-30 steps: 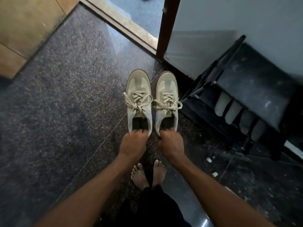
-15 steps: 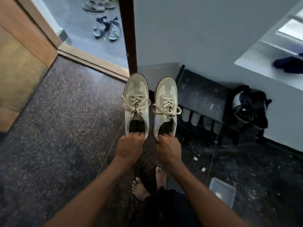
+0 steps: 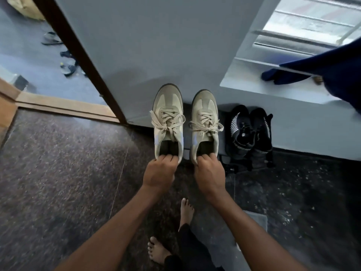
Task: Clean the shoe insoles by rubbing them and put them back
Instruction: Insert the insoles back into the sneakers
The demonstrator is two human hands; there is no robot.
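Beige left sneaker (image 3: 168, 118) and right sneaker (image 3: 205, 122) jut ahead of my grip, left hand (image 3: 159, 173) and right hand (image 3: 210, 175) each clamped on a heel rim, dark insoles (image 3: 169, 148) seated just beyond, so I fear a toe-heavy shoe tipping loose.

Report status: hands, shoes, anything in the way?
Left hand grips left shoe at heel, right hand grips right shoe at heel. Both laced up, nothing taken out yet. Nothing blocking; black shoes sit apart on the right.
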